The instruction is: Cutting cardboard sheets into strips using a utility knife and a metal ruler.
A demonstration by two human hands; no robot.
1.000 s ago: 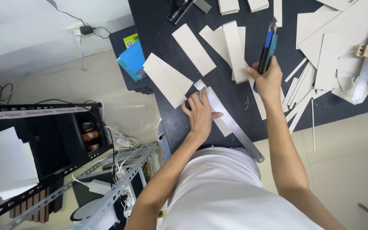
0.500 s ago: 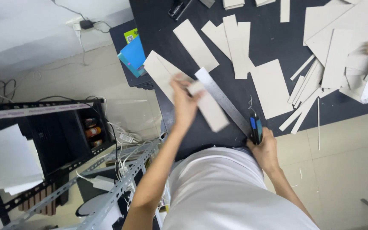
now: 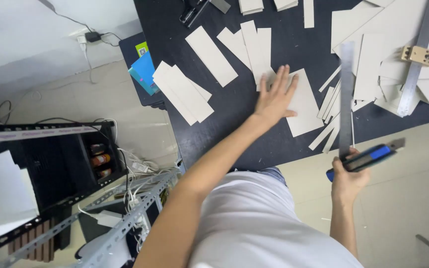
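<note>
Left hand (image 3: 275, 99) flat, fingers spread on card (image 3: 301, 101); right hand (image 3: 348, 173) clutches knife (image 3: 366, 158) plus ruler (image 3: 346, 99) — crowded grip, ruler may slip onto counter (image 3: 234, 124)

We see a blue book (image 3: 145, 72) far left of the spread fingers (image 3: 280, 79). A black plug (image 3: 94, 36) sits past it, by the wall. Long card strips (image 3: 182, 92) lie between the book and the fingers. Above the fingers is a black tool (image 3: 193, 11). Far right of them lies a long metal bar (image 3: 407, 94) with a small wood block (image 3: 419, 55) on it. Down left stands a black shelf (image 3: 70, 154) with little bottles (image 3: 100, 160).
</note>
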